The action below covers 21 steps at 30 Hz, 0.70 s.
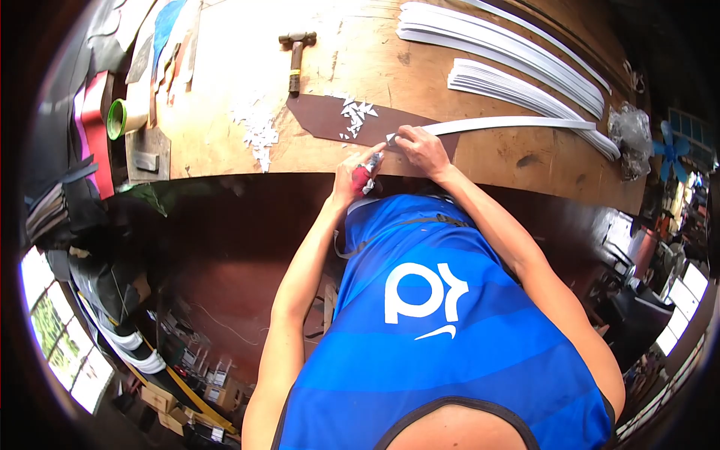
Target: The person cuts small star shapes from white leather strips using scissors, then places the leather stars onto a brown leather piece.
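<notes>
My left hand (355,178) is at the table's front edge, its fingers closed around a small red and silvery object (363,177) whose kind I cannot make out. Its index finger reaches toward the tip of a long white strip (502,124). Bent fingers of my right hand (422,148) grip that strip near its left end, over a dark brown board (322,120). The strip runs off to the right across the table. Small white triangular scraps (357,116) lie on the board, just beyond my hands.
A hammer (295,64) lies beyond the board. More white scraps (259,135) are heaped to the left. Stacked white strips (495,37) and a second bundle (517,90) fill the right side. A crumpled clear plastic bag (630,139) sits at the right end, a green-rimmed roll (116,119) at the left.
</notes>
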Tool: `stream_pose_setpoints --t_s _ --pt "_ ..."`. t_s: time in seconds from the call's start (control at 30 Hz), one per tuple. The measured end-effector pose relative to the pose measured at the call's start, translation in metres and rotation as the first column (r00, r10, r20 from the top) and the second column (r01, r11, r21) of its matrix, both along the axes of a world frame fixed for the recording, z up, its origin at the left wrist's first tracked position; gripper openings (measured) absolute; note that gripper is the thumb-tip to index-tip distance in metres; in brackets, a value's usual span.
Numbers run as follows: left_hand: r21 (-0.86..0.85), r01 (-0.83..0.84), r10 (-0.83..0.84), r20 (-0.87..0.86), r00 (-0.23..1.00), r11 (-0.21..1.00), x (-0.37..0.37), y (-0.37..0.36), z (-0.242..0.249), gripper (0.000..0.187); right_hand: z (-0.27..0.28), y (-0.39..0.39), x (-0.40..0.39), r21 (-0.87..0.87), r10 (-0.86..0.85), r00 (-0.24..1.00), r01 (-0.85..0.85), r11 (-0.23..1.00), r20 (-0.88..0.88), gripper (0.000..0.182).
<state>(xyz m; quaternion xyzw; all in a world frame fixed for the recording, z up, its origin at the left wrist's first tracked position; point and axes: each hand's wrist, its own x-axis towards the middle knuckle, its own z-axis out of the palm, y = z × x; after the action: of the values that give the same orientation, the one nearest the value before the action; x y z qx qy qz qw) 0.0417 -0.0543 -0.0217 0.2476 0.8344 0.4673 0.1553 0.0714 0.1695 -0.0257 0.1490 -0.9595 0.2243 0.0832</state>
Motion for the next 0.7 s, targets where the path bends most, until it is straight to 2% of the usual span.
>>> stream_pose_setpoints --t_s 0.07,0.13,0.27,0.33,0.7 --pt "0.001 0.076 -0.076 -0.033 0.997 0.997 -0.008 0.000 0.003 0.038 0.002 -0.003 0.002 0.011 -0.019 1.000 0.019 1.000 -0.021 0.007" --pt "0.102 0.116 -0.101 -0.147 0.984 0.988 -0.014 0.000 0.005 0.037 0.003 -0.004 0.004 0.010 -0.049 0.999 0.049 0.999 -0.023 0.007" --pt "0.057 0.180 -0.173 -0.116 0.978 0.982 -0.020 -0.002 0.010 0.036 0.011 -0.011 0.006 -0.057 -0.118 0.993 0.119 0.991 0.019 0.009" --pt "0.098 0.164 -0.145 -0.175 0.974 0.982 -0.021 -0.001 0.006 0.033 0.010 -0.014 0.006 -0.061 -0.145 0.989 0.147 0.987 0.030 0.010" --pt "0.047 0.240 -0.236 -0.069 0.969 0.970 -0.027 -0.004 0.002 0.038 0.006 -0.020 0.006 -0.058 -0.207 0.978 0.206 0.977 0.002 0.008"
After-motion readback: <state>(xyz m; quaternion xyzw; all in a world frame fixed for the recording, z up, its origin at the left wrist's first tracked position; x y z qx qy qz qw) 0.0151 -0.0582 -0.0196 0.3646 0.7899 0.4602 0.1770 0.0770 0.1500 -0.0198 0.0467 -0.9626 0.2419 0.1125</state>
